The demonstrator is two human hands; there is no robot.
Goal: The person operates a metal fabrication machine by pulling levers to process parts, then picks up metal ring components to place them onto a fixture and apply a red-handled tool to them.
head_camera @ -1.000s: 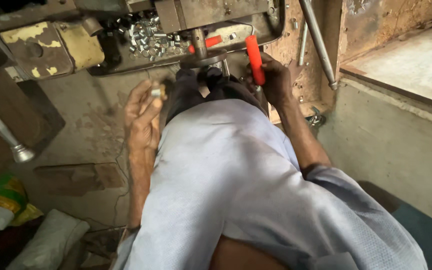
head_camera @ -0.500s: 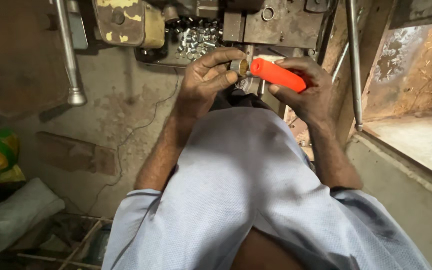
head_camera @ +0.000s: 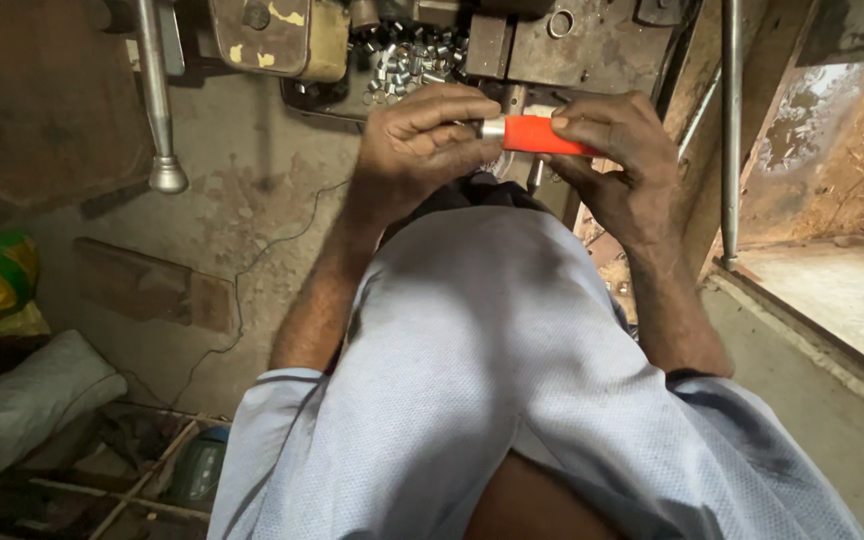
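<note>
Left hand [head_camera: 422,140] pinches a metal tip, right hand [head_camera: 617,160] clamps the orange handle [head_camera: 544,135] — steady, aligned grip matters — below far metal parts [head_camera: 412,60]

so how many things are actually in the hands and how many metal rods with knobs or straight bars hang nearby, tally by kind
orange-handled tool, held by left hand and right hand: 1
small metal piece at the tool's end: 1
knob-ended metal lever: 1
straight metal rod: 1
total: 4

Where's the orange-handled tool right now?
In the head view, the orange-handled tool sits top centre, held between the left hand and right hand, just below the pile of small metal parts.
</note>
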